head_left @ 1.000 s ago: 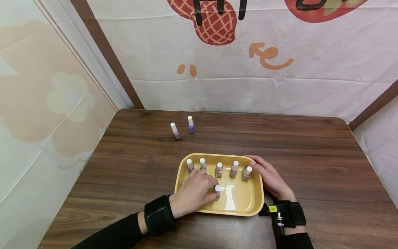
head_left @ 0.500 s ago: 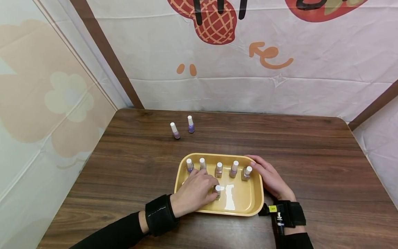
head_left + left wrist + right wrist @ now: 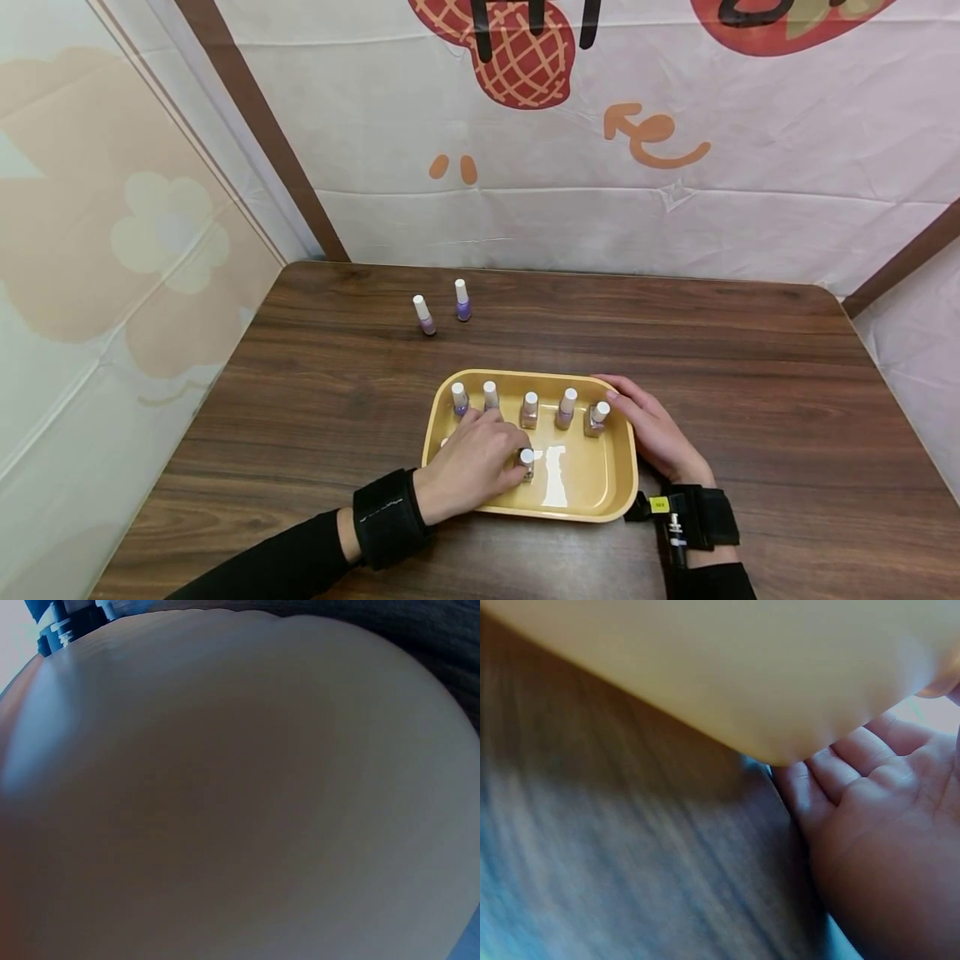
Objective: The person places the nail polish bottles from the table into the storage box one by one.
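A yellow tray [image 3: 558, 514] sits on the table with several small white-capped nail polish bottles in it. My left hand [image 3: 476, 458] reaches over its left half. Its thumb and fingers pinch a nail polish bottle [image 3: 527, 464] near the tray's middle. Behind this hand, a purple bottle [image 3: 460, 400] and another bottle [image 3: 491, 395] are partly covered. My right hand [image 3: 660, 432] holds the tray's right end, thumb at the rim. In the right wrist view, the fingers [image 3: 862, 754] lie against the tray's outer wall [image 3: 780, 690]. A blurred pale surface fills most of the left wrist view.
Along the tray's far side stand more bottles, among them a pinkish one [image 3: 529, 410], a mauve one [image 3: 566, 408] and a tilted one [image 3: 597, 419]. Two purple bottles [image 3: 424, 316] [image 3: 462, 301] stand on the wooden table [image 3: 750, 358] beyond the tray. A printed cloth [image 3: 525, 217] hangs behind.
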### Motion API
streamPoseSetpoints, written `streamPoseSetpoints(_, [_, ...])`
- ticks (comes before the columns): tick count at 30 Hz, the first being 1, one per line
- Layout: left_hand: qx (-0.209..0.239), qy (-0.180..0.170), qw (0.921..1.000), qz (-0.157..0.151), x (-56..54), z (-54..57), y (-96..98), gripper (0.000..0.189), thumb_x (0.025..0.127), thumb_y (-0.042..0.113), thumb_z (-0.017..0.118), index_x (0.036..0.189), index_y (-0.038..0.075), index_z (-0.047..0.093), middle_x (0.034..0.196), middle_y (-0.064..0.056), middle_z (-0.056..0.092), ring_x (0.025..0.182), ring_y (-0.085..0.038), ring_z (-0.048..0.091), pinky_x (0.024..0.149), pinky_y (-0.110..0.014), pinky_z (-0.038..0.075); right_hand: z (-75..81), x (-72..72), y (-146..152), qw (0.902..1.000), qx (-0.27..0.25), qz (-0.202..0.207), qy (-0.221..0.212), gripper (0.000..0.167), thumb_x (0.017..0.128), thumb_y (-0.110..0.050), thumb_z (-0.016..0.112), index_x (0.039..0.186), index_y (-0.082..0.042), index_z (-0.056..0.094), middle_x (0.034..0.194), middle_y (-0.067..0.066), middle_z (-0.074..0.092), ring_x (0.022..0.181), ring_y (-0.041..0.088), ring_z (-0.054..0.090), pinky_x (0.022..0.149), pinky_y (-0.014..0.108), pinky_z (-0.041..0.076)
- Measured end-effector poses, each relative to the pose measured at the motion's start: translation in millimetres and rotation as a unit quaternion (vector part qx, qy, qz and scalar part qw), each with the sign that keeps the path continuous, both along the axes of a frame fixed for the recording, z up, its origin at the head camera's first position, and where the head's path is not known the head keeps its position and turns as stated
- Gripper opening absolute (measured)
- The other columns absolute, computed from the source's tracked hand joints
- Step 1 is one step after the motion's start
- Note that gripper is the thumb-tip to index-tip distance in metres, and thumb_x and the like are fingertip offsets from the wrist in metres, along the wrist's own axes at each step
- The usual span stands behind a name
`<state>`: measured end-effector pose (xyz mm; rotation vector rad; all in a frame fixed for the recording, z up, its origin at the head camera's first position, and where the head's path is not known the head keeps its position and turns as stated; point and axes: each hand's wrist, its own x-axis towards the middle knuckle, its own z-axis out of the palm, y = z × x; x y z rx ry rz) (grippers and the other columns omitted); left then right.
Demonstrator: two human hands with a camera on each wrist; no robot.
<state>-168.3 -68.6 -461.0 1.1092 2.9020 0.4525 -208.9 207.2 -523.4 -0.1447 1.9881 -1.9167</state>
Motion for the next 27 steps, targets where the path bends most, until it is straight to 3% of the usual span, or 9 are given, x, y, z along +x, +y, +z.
streamPoseSetpoints(27, [-0.001, 0.004, 1.0, 0.0, -0.1, -0.9, 0.8, 0.006, 0.082, 0.026, 0.072, 0.082, 0.021, 0.068, 0.081, 0.011, 0.069, 0.078, -0.009, 0.051, 0.07, -0.025, 0.034, 0.4, -0.4, 0.5, 1.0, -0.001, -0.002, -0.005, 0.052, 0.101, -0.038, 0.047, 0.141, -0.004, 0.042, 0.135, 0.019, 0.047, 0.109, 0.01, 0.059, 0.087, 0.029, 0.053])
